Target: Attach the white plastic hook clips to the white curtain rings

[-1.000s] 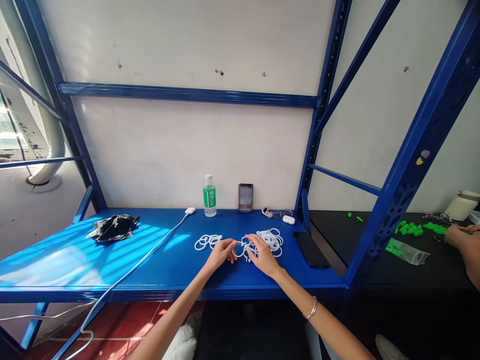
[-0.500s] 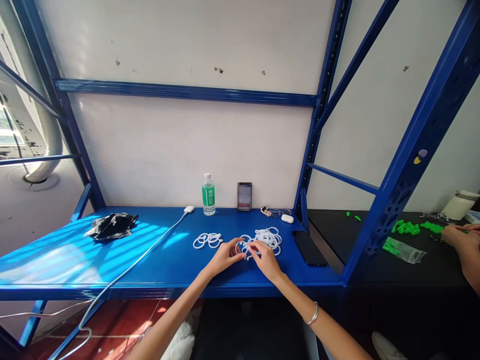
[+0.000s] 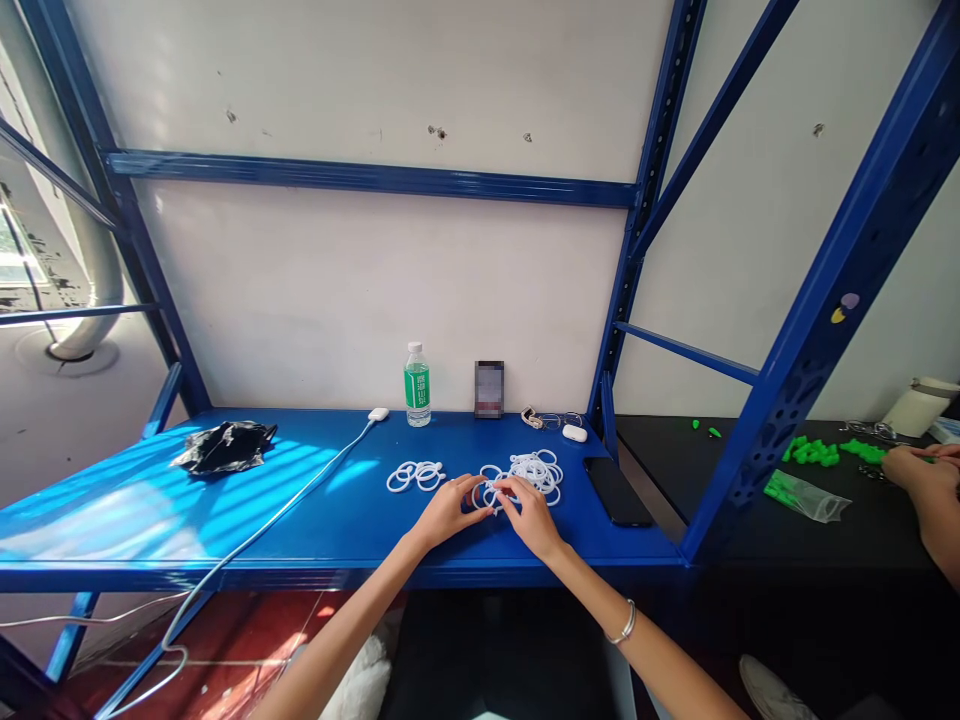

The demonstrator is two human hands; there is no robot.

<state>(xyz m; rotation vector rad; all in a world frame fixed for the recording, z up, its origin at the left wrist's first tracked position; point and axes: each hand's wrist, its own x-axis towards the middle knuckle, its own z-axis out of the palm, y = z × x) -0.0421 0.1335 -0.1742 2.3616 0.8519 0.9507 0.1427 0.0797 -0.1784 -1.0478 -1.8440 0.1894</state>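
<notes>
My left hand (image 3: pixel 453 508) and my right hand (image 3: pixel 526 508) meet low over the blue shelf top. Between their fingertips is a white ring (image 3: pixel 480 494), pinched from both sides; the fingers partly cover it. Just behind my right hand lies a loose pile of white rings (image 3: pixel 541 470), and some of them sit close to my fingers. A smaller group of linked-looking white rings (image 3: pixel 415 477) rests to the left of my left hand, apart from it.
A water bottle (image 3: pixel 417 386) and an upright phone-like screen (image 3: pixel 489 389) stand at the back. A black phone (image 3: pixel 618 491) and white earbud case (image 3: pixel 574 433) lie right. A cable (image 3: pixel 292 508) and crumpled black bag (image 3: pixel 226 447) lie left. A co-worker's hand (image 3: pixel 919 480) works near green pieces (image 3: pixel 814 452).
Both hands stay almost in place, with small finger movements around the white ring. The whole view has shifted slightly.
</notes>
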